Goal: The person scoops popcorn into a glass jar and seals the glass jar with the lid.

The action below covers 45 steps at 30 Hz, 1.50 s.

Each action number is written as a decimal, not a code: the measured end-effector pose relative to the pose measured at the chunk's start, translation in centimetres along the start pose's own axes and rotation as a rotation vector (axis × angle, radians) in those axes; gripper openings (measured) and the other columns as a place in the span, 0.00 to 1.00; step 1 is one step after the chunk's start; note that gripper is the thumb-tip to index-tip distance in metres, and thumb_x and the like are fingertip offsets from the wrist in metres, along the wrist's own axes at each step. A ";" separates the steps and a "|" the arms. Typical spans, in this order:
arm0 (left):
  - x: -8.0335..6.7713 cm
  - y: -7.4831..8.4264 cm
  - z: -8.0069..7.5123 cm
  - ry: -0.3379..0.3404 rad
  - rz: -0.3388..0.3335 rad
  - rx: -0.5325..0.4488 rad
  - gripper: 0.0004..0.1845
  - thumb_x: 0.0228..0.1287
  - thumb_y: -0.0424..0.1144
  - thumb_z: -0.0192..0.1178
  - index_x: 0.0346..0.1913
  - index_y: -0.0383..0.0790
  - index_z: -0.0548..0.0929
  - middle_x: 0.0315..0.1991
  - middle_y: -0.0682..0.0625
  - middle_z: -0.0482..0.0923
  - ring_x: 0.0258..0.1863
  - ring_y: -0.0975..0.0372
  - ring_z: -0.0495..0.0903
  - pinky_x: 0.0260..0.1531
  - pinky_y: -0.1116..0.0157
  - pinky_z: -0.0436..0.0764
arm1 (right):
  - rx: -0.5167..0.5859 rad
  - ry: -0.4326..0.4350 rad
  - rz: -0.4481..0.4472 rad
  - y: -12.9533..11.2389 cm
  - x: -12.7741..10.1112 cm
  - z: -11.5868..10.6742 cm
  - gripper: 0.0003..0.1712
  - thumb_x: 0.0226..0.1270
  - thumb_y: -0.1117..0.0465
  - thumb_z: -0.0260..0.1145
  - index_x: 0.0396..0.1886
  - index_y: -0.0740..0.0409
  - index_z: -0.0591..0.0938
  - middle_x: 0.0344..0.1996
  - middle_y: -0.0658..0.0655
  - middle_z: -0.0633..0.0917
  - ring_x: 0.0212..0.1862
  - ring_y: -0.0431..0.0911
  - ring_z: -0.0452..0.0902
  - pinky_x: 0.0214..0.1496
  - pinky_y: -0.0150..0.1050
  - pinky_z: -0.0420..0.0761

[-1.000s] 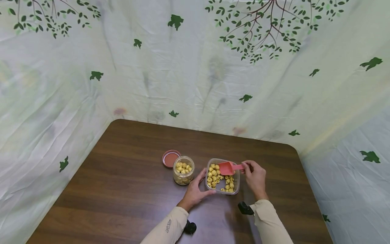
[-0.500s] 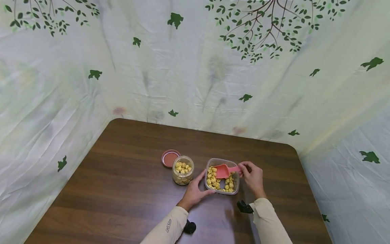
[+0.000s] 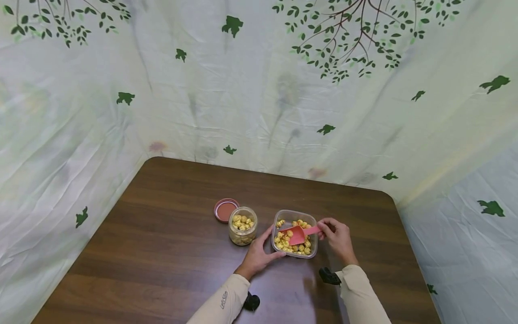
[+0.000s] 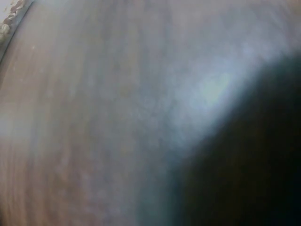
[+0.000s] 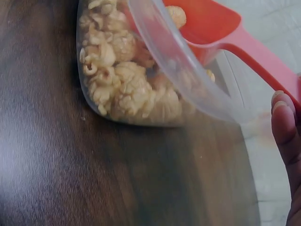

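Note:
A clear plastic container (image 3: pixel 295 212) holds caramel popcorn (image 3: pixel 282 241). My right hand (image 3: pixel 339 238) pinches the handle of a pink scoop (image 3: pixel 298 236), whose bowl is down inside the container among the popcorn. In the right wrist view, a popcorn piece (image 5: pixel 176 17) shows at the scoop's bowl. My left hand (image 3: pixel 257 257) rests against the container's left side and front corner, thumb and fingers spread wide and fairly straight. Only a sliver of the container's edge and popcorn appears in the left wrist view; the left hand itself is not visible there.
Left of the container stands a clear jar (image 3: pixel 242 235) with popcorn inside. A red lid (image 3: pixel 225 210) lies behind and left of it. All rest on a brown wooden table (image 3: pixel 170 252), with a leaf-patterned cloth (image 3: pixel 251 99) hanging behind its far edge.
The scoop has moved left, then toward the container's front, its bowl dipping deeper. Popcorn has shifted, baring floor toward the back left. My left hand stays in place.

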<state>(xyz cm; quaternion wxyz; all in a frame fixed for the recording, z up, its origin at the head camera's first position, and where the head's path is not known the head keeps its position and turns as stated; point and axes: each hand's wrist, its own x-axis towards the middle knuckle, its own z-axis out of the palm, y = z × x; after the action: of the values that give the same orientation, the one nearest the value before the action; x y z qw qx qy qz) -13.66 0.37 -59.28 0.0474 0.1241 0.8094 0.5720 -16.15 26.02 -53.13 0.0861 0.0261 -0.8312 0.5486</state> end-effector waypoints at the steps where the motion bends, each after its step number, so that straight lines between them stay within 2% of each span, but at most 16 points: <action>1: 0.0 0.0 0.0 -0.002 -0.001 0.000 0.48 0.49 0.52 0.74 0.72 0.43 0.64 0.69 0.41 0.65 0.68 0.50 0.63 0.66 0.51 0.62 | -0.002 -0.005 0.007 0.1 -0.1 -0.1 0.06 0.65 0.69 0.64 0.33 0.70 0.82 0.21 0.62 0.81 0.22 0.42 0.76 0.24 0.45 0.82; 13: 0.0 0.1 -0.2 -0.013 -0.011 0.011 0.48 0.49 0.52 0.74 0.72 0.42 0.64 0.68 0.39 0.66 0.68 0.48 0.63 0.66 0.50 0.63 | -0.006 -0.026 0.087 0.5 -1.2 -0.1 0.05 0.66 0.69 0.63 0.34 0.70 0.81 0.21 0.60 0.80 0.21 0.49 0.76 0.24 0.45 0.81; 20: 0.0 0.3 -0.3 -0.015 -0.016 0.012 0.47 0.50 0.52 0.74 0.72 0.41 0.65 0.68 0.39 0.66 0.68 0.48 0.64 0.65 0.50 0.63 | 0.026 -0.006 0.028 0.4 -1.3 -0.1 0.06 0.66 0.69 0.63 0.33 0.71 0.81 0.21 0.63 0.81 0.21 0.49 0.76 0.22 0.44 0.80; 26: -0.1 0.3 -0.2 -0.021 -0.025 0.014 0.48 0.49 0.52 0.74 0.72 0.42 0.65 0.67 0.39 0.67 0.68 0.48 0.64 0.65 0.49 0.64 | -0.001 -0.010 -0.018 0.4 -1.4 -0.2 0.05 0.67 0.70 0.62 0.33 0.70 0.81 0.20 0.61 0.80 0.21 0.46 0.76 0.21 0.43 0.80; 37: 0.0 0.2 -0.2 -0.016 -0.028 0.009 0.47 0.49 0.52 0.74 0.72 0.41 0.65 0.67 0.39 0.67 0.68 0.48 0.64 0.65 0.49 0.63 | -0.012 -0.022 0.092 0.5 -2.1 0.2 0.06 0.67 0.68 0.63 0.34 0.69 0.81 0.20 0.60 0.79 0.19 0.42 0.73 0.21 0.38 0.78; 41: 0.0 0.1 -0.2 -0.016 -0.014 0.011 0.47 0.50 0.52 0.74 0.71 0.40 0.65 0.67 0.38 0.67 0.67 0.47 0.64 0.65 0.48 0.64 | -0.035 -0.028 0.177 0.3 -2.2 0.4 0.06 0.67 0.68 0.63 0.35 0.70 0.81 0.19 0.58 0.79 0.19 0.42 0.73 0.22 0.40 0.79; 45: 0.0 0.2 -0.1 -0.011 -0.011 0.011 0.47 0.50 0.52 0.74 0.71 0.39 0.65 0.67 0.38 0.67 0.67 0.47 0.64 0.65 0.48 0.64 | -0.009 -0.019 0.228 0.3 -2.3 0.6 0.06 0.67 0.69 0.63 0.35 0.71 0.81 0.18 0.58 0.78 0.18 0.43 0.73 0.22 0.43 0.80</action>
<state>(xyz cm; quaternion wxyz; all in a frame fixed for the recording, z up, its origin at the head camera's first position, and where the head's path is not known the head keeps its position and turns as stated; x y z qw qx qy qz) -13.68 0.30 -59.09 0.0542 0.1229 0.8129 0.5668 -13.98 25.48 -53.98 0.0151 -0.0638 -0.8320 0.5509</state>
